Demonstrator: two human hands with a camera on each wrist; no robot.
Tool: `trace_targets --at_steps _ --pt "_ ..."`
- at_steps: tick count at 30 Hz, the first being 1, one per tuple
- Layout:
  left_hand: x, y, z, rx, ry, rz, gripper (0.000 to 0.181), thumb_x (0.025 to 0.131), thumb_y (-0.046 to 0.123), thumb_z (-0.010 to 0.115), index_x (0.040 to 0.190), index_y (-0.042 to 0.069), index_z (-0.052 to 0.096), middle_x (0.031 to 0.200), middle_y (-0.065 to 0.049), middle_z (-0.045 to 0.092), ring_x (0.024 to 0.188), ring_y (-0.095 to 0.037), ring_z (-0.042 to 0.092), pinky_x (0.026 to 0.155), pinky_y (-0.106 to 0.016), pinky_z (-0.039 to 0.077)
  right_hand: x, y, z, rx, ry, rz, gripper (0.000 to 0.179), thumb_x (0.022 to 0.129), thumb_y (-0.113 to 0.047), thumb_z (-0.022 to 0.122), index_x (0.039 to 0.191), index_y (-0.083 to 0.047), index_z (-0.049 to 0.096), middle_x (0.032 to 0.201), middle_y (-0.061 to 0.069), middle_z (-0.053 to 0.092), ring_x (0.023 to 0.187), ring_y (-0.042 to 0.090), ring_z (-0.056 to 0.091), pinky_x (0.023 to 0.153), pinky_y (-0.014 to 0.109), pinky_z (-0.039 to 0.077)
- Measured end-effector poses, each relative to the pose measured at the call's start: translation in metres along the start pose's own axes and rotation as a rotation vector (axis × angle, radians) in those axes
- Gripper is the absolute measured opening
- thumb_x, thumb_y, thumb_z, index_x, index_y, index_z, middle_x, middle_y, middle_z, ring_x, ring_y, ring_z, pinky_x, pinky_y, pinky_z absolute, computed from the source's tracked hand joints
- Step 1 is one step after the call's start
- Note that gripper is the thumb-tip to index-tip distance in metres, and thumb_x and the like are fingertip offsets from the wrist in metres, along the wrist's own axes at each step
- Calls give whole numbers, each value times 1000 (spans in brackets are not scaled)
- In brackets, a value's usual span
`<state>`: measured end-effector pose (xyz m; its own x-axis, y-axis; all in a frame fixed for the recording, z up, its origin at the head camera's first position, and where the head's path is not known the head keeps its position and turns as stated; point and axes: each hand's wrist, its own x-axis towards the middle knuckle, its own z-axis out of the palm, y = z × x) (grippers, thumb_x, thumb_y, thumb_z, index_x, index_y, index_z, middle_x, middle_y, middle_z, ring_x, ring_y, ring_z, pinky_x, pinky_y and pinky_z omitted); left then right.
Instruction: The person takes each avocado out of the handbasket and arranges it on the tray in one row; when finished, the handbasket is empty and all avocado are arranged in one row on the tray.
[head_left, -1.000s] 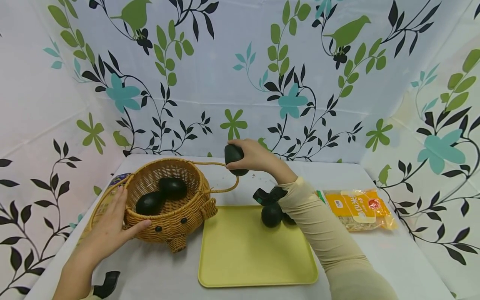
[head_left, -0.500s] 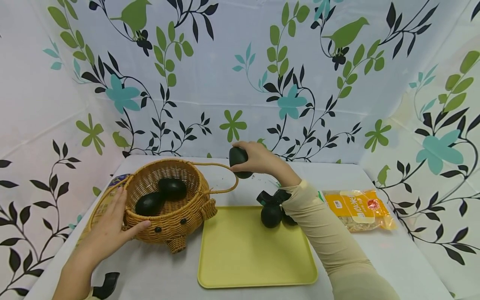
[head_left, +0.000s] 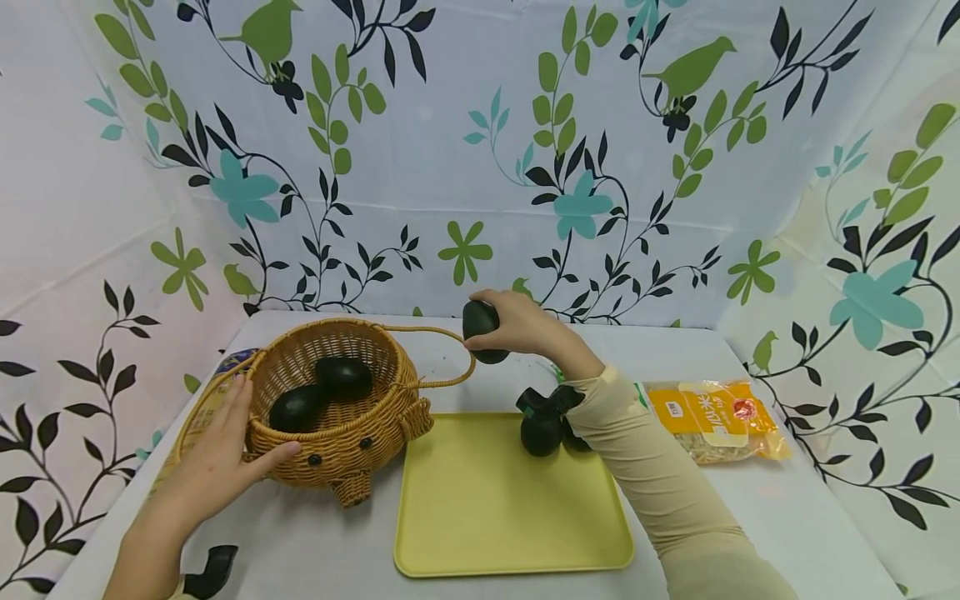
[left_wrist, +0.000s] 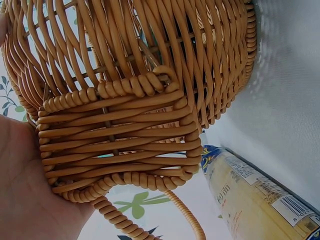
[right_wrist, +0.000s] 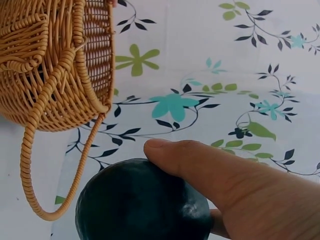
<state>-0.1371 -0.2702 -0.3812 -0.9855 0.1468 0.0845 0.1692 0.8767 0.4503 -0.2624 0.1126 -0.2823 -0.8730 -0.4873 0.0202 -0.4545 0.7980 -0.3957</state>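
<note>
My right hand point(head_left: 525, 327) holds a dark green avocado point(head_left: 483, 332) in the air, beyond the yellow tray point(head_left: 510, 517) and close to the basket's right handle point(head_left: 450, 381). The right wrist view shows the thumb lying along the rounded avocado point(right_wrist: 140, 205). Two more avocados point(head_left: 343, 377) lie inside the pig-faced wicker basket point(head_left: 330, 454). Flat against the basket's left side, my left hand point(head_left: 213, 467) keeps its fingers straight. In the left wrist view its palm point(left_wrist: 30, 185) touches the woven ear point(left_wrist: 120, 145).
Dark round avocados point(head_left: 542, 433) sit at the tray's back right, partly hidden by the right forearm. An orange-and-clear food bag point(head_left: 716, 421) lies to the right. A yellow packet point(left_wrist: 250, 195) lies left of the basket. Patterned cloth point(head_left: 487, 167) hangs behind the table.
My right hand has moved a little right and down with the avocado, away from the basket. The left hand and the basket stay in place.
</note>
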Motion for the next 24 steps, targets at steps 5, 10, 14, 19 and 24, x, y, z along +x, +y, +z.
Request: trace_targets --at_steps 5,10,14,19,24 --pt "0 0 0 -3 9 7 110 85 56 60 150 6 -13 156 -20 -17 140 -54 3 97 -76 21 -1 2 3 -3 3 3 74 80 -40 71 142 -13 42 120 14 61 104 27 59 81 37 54" --pt "0 0 0 -7 13 9 110 85 56 60 150 6 -13 156 -20 -17 140 -54 4 98 -76 21 -3 5 6 22 -10 16 74 80 -40 71 142 -13 41 119 14 61 104 27 59 80 36 55" --pt "0 0 0 -2 14 10 110 85 56 60 150 6 -12 156 -21 -16 139 -54 4 97 -76 22 -4 6 8 31 -12 20 74 80 -39 71 142 -13 41 120 15 60 104 27 59 79 36 55" --pt "0 0 0 -5 18 17 109 85 55 60 150 6 -12 157 -20 -16 140 -54 4 98 -76 22 -6 6 11 33 -13 22 73 80 -39 71 141 -12 42 119 15 61 102 27 59 77 34 55" --pt "0 -1 0 -5 22 17 109 85 55 60 150 6 -12 157 -20 -16 140 -54 4 98 -76 22 -6 9 15 32 -15 22 73 80 -38 71 142 -12 41 118 14 62 101 27 60 78 35 55"
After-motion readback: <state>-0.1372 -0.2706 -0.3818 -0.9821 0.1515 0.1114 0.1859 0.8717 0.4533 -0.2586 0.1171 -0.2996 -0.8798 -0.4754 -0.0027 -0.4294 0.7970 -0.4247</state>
